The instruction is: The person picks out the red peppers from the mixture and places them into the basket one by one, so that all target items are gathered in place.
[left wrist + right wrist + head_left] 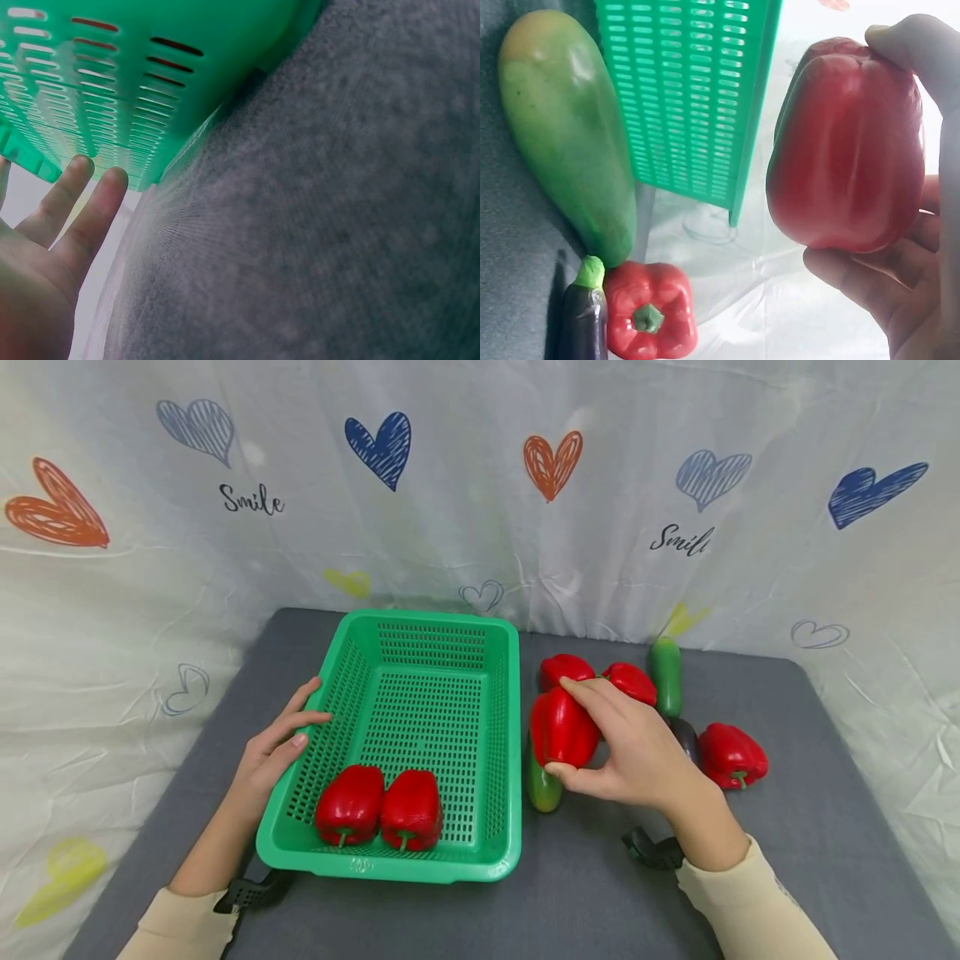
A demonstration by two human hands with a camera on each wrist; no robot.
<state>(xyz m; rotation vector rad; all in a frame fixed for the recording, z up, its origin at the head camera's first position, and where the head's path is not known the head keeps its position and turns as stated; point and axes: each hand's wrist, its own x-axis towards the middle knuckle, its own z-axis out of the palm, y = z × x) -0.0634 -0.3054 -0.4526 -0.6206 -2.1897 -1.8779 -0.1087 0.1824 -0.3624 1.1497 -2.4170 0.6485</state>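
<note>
My right hand (637,747) grips a red bell pepper (564,731) by its two ends, thumb at one end and fingers at the other. The right wrist view shows this pepper raised above the table, just right of the green basket (513,760). My left hand (264,758) touches the basket's left rim, its fingers extended; from the left wrist view, two straight fingers (90,221) lie by the outer wall. Inside the basket, two red bell peppers (350,806) sit side by side at the near end.
Right of the basket lie a green, elongated fruit (570,127), more red bell peppers (732,756), a dark eggplant (585,322) and a green cucumber (666,677). A white curtain (465,510) printed with hearts hangs behind the grey table (600,902).
</note>
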